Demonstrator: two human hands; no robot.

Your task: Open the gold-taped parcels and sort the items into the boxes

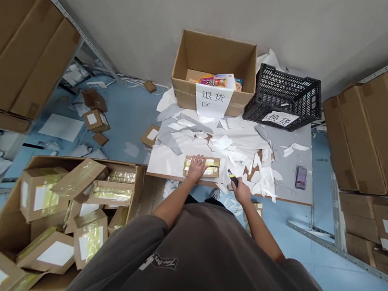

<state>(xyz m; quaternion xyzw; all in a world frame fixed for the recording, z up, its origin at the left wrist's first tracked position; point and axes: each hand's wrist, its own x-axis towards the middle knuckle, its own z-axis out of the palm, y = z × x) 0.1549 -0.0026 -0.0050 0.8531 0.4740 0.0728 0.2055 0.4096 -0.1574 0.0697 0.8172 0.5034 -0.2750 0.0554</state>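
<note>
Brown parcel (214,171), yellowish tape (187,165); black-yellow knife (234,179); black lattice crate (283,109).

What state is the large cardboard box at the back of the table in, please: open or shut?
Open: the cardboard box has no cover, and colourful packets show inside.

Left hand (197,166) on taped parcel (214,172); right hand (241,190) gripping cutter (234,180); paper scraps (223,142) strewn over table (285,178).

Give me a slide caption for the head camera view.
Left hand on a taped parcel, right hand holding a cutter, at a paper-strewn table.
</note>
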